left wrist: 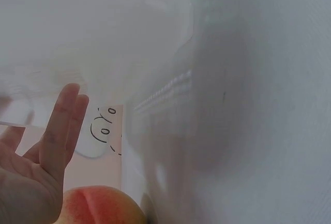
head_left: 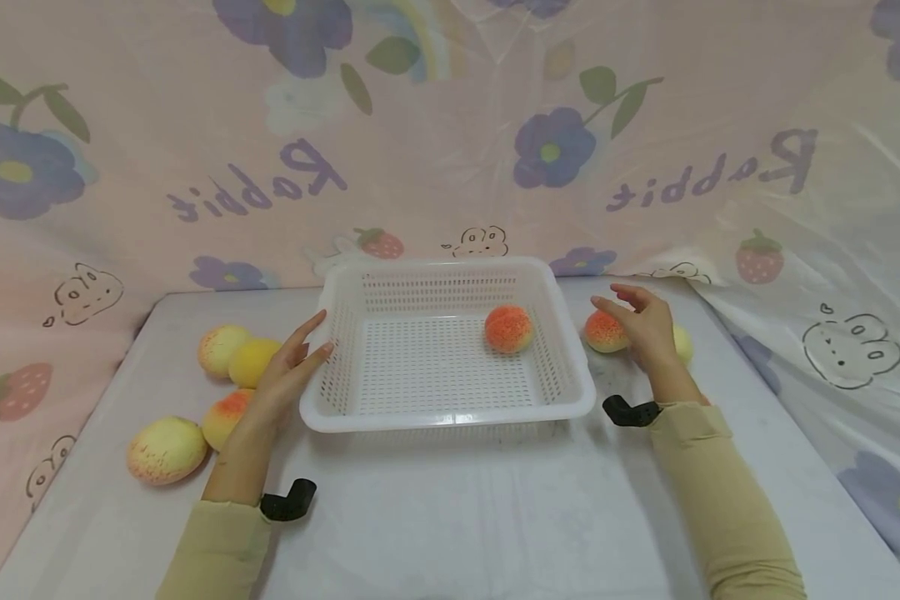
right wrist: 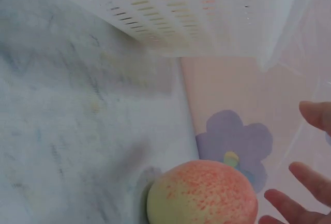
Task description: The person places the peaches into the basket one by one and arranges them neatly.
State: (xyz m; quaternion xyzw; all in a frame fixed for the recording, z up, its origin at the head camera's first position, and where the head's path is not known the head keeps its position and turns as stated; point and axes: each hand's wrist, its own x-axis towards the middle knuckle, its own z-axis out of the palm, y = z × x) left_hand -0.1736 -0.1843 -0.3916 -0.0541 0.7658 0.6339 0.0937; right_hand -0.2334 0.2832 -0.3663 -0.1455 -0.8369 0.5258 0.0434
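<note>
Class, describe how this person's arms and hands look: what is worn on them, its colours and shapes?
The left hand and right hand are bare, without gloves. The left sleeve and right sleeve are plain beige, long and creased, ending at the wrists. A small, black, bent device shows at the inner side of each wrist: left device, right device.

A white table (head_left: 450,517) with a white perforated plastic basket (head_left: 450,422) standing near its far edge. Left of it lie two pale speckled peaches (head_left: 167,451), a yellow fruit (head_left: 251,363) and a red-blushed peach (head_left: 223,421); right, a red-speckled peach (head_left: 604,332) and a partly hidden pale-yellow fruit (head_left: 683,343).
</note>
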